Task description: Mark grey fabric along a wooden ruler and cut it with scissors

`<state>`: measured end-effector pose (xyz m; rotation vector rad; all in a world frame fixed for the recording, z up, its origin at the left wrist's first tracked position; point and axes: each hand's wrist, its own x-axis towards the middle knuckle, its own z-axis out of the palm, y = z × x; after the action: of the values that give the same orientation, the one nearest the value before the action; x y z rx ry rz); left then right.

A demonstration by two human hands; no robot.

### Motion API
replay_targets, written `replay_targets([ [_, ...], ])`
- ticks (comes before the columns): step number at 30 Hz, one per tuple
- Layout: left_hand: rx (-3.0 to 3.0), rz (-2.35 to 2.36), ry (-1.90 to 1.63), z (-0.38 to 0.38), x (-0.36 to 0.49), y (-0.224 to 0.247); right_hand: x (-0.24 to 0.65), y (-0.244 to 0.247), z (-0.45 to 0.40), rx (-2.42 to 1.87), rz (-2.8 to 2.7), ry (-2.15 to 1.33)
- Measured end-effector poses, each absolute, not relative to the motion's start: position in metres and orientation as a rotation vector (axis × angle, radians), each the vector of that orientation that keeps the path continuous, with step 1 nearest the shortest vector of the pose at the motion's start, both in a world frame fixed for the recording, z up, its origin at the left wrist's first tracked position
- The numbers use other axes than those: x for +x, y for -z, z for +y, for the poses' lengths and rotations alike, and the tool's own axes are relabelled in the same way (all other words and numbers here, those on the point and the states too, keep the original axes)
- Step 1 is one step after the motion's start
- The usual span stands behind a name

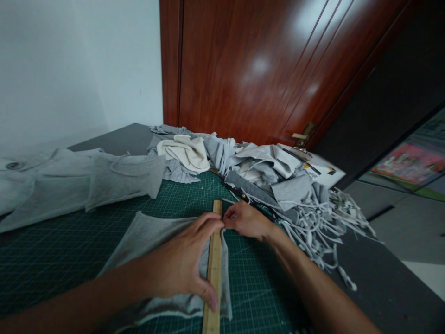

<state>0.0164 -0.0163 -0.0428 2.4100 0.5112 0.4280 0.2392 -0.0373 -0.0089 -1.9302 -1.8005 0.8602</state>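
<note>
A piece of grey fabric lies on the green cutting mat. A wooden ruler lies lengthwise across it near its right edge, leaving a narrow margin of cloth on the right. My left hand spans the ruler, with fingertips on its far part and the thumb pressed lower down, holding it against the fabric. Just right of the ruler's far end, my right hand is closed in a pinch at the fabric's far right corner. What lies between those fingertips is partly hidden.
Folded grey fabric pieces lie at the left. Behind the mat are a cream cloth, heaped grey scraps and a tangle of thin fabric strips. A white wall and a brown door border the table.
</note>
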Motion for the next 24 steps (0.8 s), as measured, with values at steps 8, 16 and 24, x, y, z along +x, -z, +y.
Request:
replay_targets([
  [8,2.395,0.538,-0.423,-0.019,0.021,0.040,0.250,0.015,-0.041,-1.881,-1.851,-0.689],
  [16,2.418,0.555,-0.374,-0.018,0.018,0.043,0.245,0.027,-0.048,-1.820,-1.777,-0.493],
  [24,2.392,0.582,-0.356,-0.018,0.018,0.043,0.243,0.022,-0.049,-1.888,-1.529,-0.794],
])
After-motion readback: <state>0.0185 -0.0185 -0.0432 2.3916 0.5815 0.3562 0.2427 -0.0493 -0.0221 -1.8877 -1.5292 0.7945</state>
